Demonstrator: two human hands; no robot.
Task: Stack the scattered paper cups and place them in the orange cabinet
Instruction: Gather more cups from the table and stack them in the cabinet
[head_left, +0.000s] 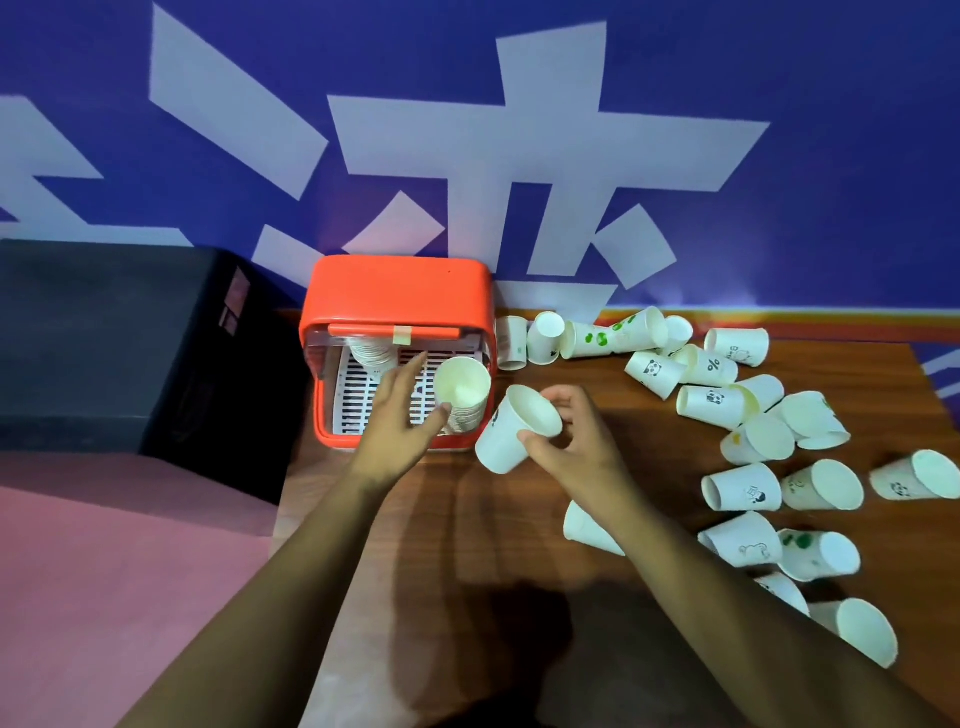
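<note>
Holding one paper cup (506, 434) by the rim, the right hand (569, 441) has thumb & fingers pinched on its mouth. The cup is tilted w/ the opening up toward the person, prob. so it can go straight onto a stack. Just left of that hand, the stack of cups (464, 397) stands mouth-up inside the orange cabinet (397, 291), on its white slatted rack (358, 395). The left hand (400, 410) is released: fingers straight out over the rack, only the thumb touching the stack's side. I'd guess it's steadying the stack, not gripping. Beyond that hand's fingertips, at the cabinet's back, sits another stack (370, 352). Right of the right hand & beside its forearm, plenty of loose cups (748, 488) lie on their sides across the bench (467, 519), so the task looks far from done. Next: nest the held cup w/o tipping the stack.
</note>
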